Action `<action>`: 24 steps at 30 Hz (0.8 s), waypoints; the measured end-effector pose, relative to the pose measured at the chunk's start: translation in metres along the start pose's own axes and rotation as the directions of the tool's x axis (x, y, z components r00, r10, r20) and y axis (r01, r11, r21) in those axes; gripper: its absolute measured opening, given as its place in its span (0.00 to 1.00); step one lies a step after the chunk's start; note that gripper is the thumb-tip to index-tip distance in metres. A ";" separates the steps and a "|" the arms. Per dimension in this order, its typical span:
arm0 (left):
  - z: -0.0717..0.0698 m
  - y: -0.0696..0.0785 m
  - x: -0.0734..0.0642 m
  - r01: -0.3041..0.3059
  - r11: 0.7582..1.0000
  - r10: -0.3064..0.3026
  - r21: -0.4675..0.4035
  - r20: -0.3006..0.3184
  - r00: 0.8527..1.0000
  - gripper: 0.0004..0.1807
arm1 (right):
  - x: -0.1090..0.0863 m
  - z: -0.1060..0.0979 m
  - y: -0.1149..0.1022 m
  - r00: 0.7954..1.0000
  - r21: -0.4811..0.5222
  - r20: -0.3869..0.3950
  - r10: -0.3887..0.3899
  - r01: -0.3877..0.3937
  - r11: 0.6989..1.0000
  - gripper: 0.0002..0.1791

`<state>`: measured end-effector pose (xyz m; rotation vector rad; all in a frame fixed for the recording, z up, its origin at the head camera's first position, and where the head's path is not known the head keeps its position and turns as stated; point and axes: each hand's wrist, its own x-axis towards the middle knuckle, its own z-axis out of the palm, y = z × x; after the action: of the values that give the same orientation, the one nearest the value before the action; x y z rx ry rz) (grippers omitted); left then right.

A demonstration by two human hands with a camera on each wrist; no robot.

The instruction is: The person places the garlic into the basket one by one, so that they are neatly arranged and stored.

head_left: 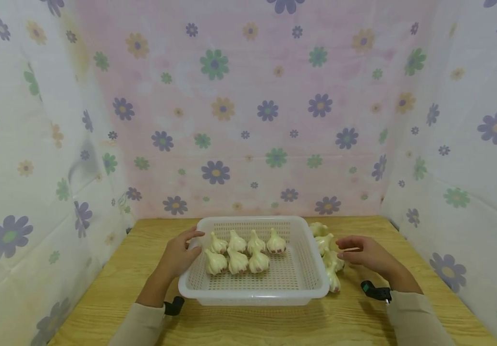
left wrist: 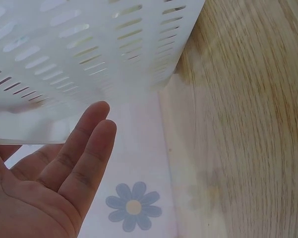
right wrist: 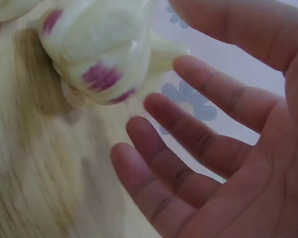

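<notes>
A white slotted plastic basket [head_left: 257,294] sits on the table with several garlic bulbs [head_left: 237,262] in two rows, mostly toward its left side. At the basket's left rim is my left hand [head_left: 178,254]; in the left wrist view its straight fingers [left wrist: 91,153] lie along the outside of the slotted wall. More garlic bulbs [head_left: 331,262] lie on the table against the basket's right side. Just right of them hovers my right hand [head_left: 367,254], fingers spread and nothing held. The right wrist view shows a purple-marked garlic bulb [right wrist: 101,54] in front of its fingertips [right wrist: 156,101].
The wooden table [head_left: 114,288] is enclosed at the back and both sides by flower-printed cloth [head_left: 248,120]. A black wrist device [head_left: 376,290] juts out below the right hand, and another black device [head_left: 174,306] sits at the left wrist.
</notes>
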<state>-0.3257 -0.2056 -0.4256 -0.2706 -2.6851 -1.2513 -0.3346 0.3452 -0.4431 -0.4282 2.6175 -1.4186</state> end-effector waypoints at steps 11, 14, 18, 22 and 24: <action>-0.002 0.002 0.001 -0.004 1.000 0.004 0.000 0.016 1.000 0.24 | -0.004 -0.008 0.001 0.981 0.056 0.189 0.044 -0.056 0.997 0.18; -0.002 0.001 0.001 -0.003 1.000 0.003 -0.004 0.016 1.000 0.24 | -0.005 -0.007 0.001 0.956 0.080 0.288 0.052 -0.078 0.994 0.18; -0.001 0.001 0.000 0.002 1.000 -0.001 -0.021 0.019 1.000 0.24 | -0.004 -0.003 -0.002 0.933 0.103 0.356 0.054 -0.097 0.990 0.23; 0.000 0.002 0.000 0.011 1.000 -0.010 -0.025 0.022 1.000 0.24 | -0.004 0.002 -0.005 0.933 0.099 0.355 0.062 -0.104 0.990 0.35; 0.000 0.002 0.000 0.012 1.000 -0.011 -0.026 0.023 1.000 0.24 | -0.003 0.004 -0.006 0.935 0.102 0.349 0.067 -0.109 0.989 0.40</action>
<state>-0.3249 -0.2044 -0.4245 -0.2754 -2.6948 -1.2958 -0.3292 0.3400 -0.4408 -0.4883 2.2323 -1.3257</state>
